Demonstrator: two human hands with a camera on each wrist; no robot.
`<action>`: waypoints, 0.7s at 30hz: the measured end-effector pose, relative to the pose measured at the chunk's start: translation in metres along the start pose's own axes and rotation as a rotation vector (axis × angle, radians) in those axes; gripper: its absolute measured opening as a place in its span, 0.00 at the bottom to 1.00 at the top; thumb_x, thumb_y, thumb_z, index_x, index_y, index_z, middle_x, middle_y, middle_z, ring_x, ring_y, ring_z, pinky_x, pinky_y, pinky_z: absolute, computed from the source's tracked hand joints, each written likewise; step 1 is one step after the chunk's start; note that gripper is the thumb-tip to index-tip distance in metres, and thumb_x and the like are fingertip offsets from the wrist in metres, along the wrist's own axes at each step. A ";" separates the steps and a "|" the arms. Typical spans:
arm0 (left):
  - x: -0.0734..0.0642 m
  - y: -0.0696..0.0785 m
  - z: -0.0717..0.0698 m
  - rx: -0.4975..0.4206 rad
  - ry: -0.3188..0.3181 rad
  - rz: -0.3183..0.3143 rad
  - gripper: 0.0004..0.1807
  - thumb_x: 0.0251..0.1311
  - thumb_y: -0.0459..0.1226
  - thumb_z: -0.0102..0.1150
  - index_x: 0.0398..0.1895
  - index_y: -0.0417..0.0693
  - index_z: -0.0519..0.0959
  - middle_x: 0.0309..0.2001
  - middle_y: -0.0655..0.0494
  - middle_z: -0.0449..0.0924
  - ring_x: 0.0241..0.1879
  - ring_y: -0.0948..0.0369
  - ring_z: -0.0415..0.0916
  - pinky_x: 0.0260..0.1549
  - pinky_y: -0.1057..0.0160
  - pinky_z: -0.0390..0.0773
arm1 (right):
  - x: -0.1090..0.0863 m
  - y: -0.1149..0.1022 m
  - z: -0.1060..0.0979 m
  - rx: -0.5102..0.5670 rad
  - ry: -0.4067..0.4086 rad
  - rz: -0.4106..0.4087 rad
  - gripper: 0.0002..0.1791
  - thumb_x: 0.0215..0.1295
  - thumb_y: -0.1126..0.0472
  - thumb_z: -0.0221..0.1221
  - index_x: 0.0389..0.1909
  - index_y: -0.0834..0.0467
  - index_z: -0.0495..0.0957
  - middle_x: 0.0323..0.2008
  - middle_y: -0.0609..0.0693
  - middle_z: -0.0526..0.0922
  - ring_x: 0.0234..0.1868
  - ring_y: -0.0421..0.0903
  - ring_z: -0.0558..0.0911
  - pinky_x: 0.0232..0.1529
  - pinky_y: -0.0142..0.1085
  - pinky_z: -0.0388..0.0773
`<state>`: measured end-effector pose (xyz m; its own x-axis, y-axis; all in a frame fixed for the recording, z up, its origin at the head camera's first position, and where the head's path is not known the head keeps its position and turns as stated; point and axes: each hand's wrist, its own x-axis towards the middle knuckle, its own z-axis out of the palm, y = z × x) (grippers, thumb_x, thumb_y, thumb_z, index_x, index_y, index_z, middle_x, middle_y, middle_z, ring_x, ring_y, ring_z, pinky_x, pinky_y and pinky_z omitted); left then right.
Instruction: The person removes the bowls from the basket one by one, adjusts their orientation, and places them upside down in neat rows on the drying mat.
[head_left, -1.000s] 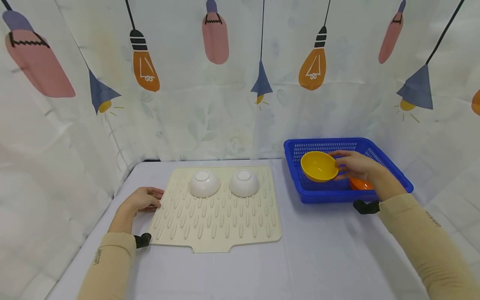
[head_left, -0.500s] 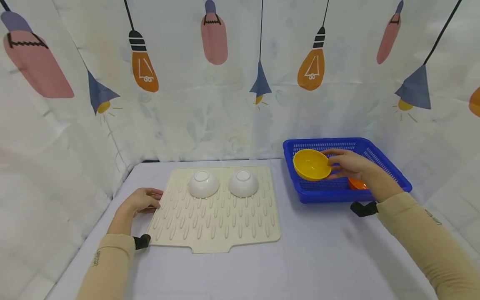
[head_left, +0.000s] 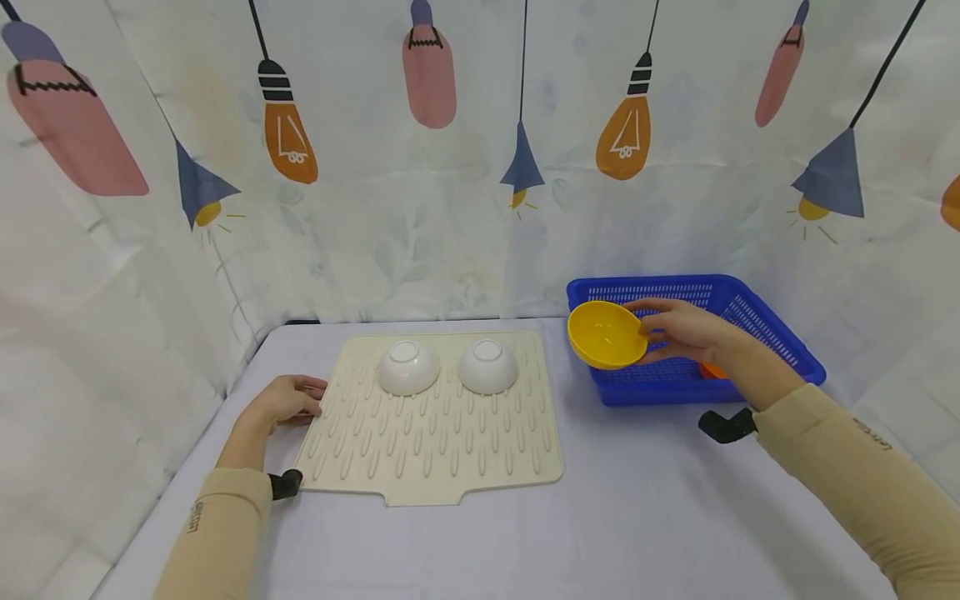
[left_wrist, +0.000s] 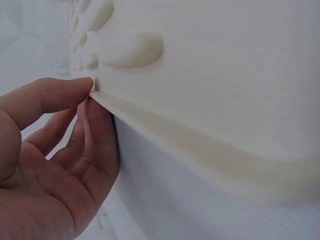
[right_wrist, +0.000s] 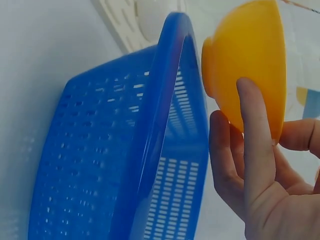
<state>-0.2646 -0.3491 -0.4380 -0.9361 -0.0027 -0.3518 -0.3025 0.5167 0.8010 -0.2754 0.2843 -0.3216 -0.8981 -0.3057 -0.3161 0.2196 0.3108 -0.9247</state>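
My right hand (head_left: 686,332) grips a yellow bowl (head_left: 606,335) by its right side, over the left end of the blue basket (head_left: 675,392). In the right wrist view the bowl (right_wrist: 252,55) is raised above the basket rim, with fingers under its wall and the thumb at its rim. My left hand (head_left: 281,402) is at the left edge of the cream drying mat (head_left: 450,450). The left wrist view shows thumb and fingers pinching the edge of the mat (left_wrist: 210,100). Two white bowls, one left (head_left: 407,368) and one right (head_left: 488,367), lie upside down on the mat's far part.
An orange bowl (head_left: 711,372) sits in the basket, partly hidden behind my right hand. A white cloth covers the table (head_left: 495,550). Behind it hangs a curtain (head_left: 450,250) printed with lamps.
My right hand has carried the yellow bowl leftward, from over the basket's inside to its left rim. The left hand and the white bowls have stayed in place.
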 end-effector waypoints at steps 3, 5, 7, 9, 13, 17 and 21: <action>0.000 0.000 0.000 0.001 0.000 0.004 0.36 0.56 0.20 0.63 0.69 0.24 0.64 0.59 0.33 0.75 0.40 0.60 0.81 0.38 0.62 0.84 | 0.000 -0.003 0.007 -0.003 -0.008 -0.012 0.36 0.74 0.68 0.53 0.79 0.63 0.53 0.68 0.68 0.61 0.52 0.56 0.82 0.54 0.51 0.82; -0.001 0.000 0.000 -0.002 0.005 0.006 0.36 0.55 0.20 0.63 0.69 0.24 0.64 0.59 0.34 0.75 0.40 0.60 0.81 0.38 0.62 0.84 | -0.001 -0.004 0.012 -0.009 -0.010 -0.023 0.36 0.73 0.69 0.53 0.79 0.63 0.54 0.68 0.68 0.62 0.52 0.56 0.83 0.53 0.51 0.82; -0.001 -0.002 0.001 0.000 0.002 0.006 0.36 0.56 0.20 0.63 0.69 0.24 0.64 0.58 0.34 0.76 0.40 0.60 0.80 0.38 0.62 0.84 | -0.001 -0.004 0.017 -0.008 -0.015 -0.030 0.36 0.72 0.69 0.54 0.78 0.63 0.55 0.67 0.69 0.63 0.52 0.57 0.83 0.53 0.51 0.82; -0.002 -0.003 0.001 -0.003 0.005 -0.003 0.36 0.56 0.20 0.63 0.69 0.24 0.64 0.58 0.34 0.76 0.39 0.60 0.80 0.38 0.62 0.84 | -0.001 -0.004 0.022 -0.005 -0.019 -0.033 0.35 0.72 0.69 0.54 0.78 0.63 0.56 0.66 0.69 0.64 0.51 0.57 0.83 0.52 0.51 0.82; -0.002 -0.004 0.002 -0.005 0.001 -0.004 0.36 0.56 0.20 0.63 0.69 0.24 0.63 0.57 0.34 0.76 0.39 0.60 0.80 0.38 0.61 0.84 | 0.000 -0.002 0.034 0.016 -0.022 -0.046 0.34 0.71 0.69 0.54 0.77 0.64 0.57 0.64 0.68 0.66 0.50 0.58 0.84 0.51 0.52 0.83; -0.002 -0.003 0.003 -0.009 0.010 0.005 0.36 0.56 0.20 0.63 0.69 0.24 0.64 0.57 0.35 0.75 0.39 0.61 0.80 0.38 0.61 0.84 | 0.001 -0.002 0.045 0.025 -0.028 -0.063 0.34 0.71 0.68 0.55 0.76 0.64 0.59 0.61 0.68 0.71 0.49 0.57 0.85 0.50 0.52 0.83; -0.002 -0.002 0.002 -0.007 0.015 0.010 0.35 0.57 0.21 0.63 0.69 0.24 0.64 0.57 0.35 0.76 0.38 0.61 0.80 0.37 0.62 0.84 | 0.002 -0.002 0.058 0.027 -0.047 -0.075 0.34 0.71 0.68 0.57 0.76 0.64 0.60 0.57 0.66 0.75 0.49 0.57 0.85 0.49 0.51 0.84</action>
<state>-0.2614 -0.3484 -0.4397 -0.9417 -0.0105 -0.3362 -0.2941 0.5106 0.8080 -0.2562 0.2311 -0.3323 -0.8937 -0.3697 -0.2544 0.1628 0.2610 -0.9515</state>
